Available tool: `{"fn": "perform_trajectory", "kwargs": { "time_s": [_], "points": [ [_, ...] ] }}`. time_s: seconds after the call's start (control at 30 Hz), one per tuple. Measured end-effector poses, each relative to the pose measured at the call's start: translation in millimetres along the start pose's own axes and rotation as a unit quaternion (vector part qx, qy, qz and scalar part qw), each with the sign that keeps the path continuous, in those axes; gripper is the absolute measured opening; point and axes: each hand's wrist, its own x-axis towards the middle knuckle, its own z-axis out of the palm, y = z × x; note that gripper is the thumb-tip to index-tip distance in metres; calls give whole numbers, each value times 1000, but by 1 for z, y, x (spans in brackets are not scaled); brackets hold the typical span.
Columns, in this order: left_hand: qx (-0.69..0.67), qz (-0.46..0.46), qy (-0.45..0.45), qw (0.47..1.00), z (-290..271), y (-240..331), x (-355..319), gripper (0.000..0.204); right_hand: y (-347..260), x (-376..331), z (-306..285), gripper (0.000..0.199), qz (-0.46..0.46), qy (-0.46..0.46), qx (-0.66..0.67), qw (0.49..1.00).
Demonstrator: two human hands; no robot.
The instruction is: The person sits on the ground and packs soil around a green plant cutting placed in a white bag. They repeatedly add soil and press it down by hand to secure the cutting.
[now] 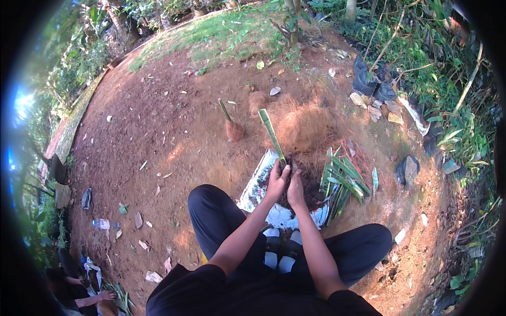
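Observation:
A long green leaf cutting [270, 131], apparently snake plant, stands tilted in my hands over dark soil [310, 181] on an open white sack [282, 217]. My left hand [278, 180] is closed around its lower end. From the other side my right hand [295, 185] cups the same end, fingers curled in. Something dark, like soil, shows between the hands; the leaf's base is hidden. Just beyond lies a loose heap of brown fibre [305, 126]. Right of the sack are several cut green leaves [345, 179] and thin red strings [360, 160].
A brown fibre-wrapped ball [234, 131] with a leaf stub stands ahead-left. Black plastic bags [363, 76] and stones [395, 117] line the right edge. A plastic bottle [101, 224] lies on the left. At lower left another person's hand [108, 295] shows beside leaves.

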Motion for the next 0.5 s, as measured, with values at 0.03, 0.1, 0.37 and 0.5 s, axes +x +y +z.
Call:
{"fn": "perform_trajectory", "kwargs": {
  "time_s": [0.03, 0.1, 0.37, 0.5],
  "points": [
    [8, 14, 2, 1000, 1, 2, -2, 35, -1, 0, 3, 76, -18, 1, -7, 1000],
    [38, 36, 6, 999, 1, 5, -7, 37, -4, -2, 8, 76, -46, 0, -20, 999],
    [-27, 4, 45, 999, 3, 7, -2, 30, -12, -4, 16, 77, -85, 27, -7, 996],
    [-269, -92, 94, 954, -4, 9, 6, 28, -3, 5, 0, 71, -21, 37, 24, 999]
  ]
}}
